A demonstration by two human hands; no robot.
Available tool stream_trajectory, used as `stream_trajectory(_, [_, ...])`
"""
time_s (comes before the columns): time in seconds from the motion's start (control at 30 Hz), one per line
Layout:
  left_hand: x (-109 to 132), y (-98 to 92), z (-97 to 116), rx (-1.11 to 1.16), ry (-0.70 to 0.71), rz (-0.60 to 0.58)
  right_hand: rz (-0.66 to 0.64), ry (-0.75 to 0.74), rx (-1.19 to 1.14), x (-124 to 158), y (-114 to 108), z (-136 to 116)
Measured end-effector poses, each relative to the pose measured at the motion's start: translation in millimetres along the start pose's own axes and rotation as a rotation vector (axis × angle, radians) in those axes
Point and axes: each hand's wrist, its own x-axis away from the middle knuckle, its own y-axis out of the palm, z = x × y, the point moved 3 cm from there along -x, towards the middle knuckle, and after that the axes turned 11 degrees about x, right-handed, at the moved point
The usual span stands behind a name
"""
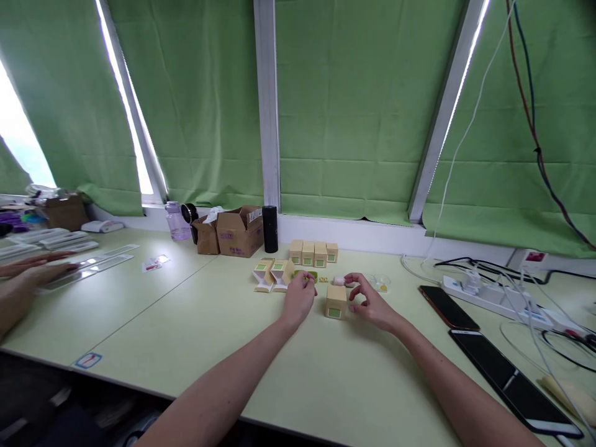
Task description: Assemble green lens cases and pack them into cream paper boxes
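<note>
A small tan cardboard box (336, 303) with a green label window stands upright in front of me. Just to its right is my right hand (372, 305), fingers curved and apart, with nothing visible in them. My left hand (299, 299) is left of the box, its fingertips drawn together over a small green tray (311, 275); whatever they pinch is too small to make out. Tiny yellow pieces (323, 279) lie beside the tray. A small whitish-pink piece (339, 280) sits behind the box. Two opened tan boxes (281, 273) lie left of my left hand.
Several closed tan boxes (308, 253) stand in a row behind. A clear round dish (382, 283) lies right of them. Phones (448, 307) and a cabled power strip (493, 300) occupy the right side. Cartons (240, 233) and a black cylinder (270, 229) stand back left. Another person's hands (41, 268) work far left.
</note>
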Motion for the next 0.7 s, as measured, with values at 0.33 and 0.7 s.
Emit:
stream_trajectory(0.33, [0, 3.8, -9, -0.064, 0.040, -0.028, 0.009, 0.044, 0.069, -23, 11, -7])
stream_trajectory(0.7, [10, 10.9, -5, -0.178, 0.078, -0.096, 0.255, 0.299, 0.299, -124, -40, 51])
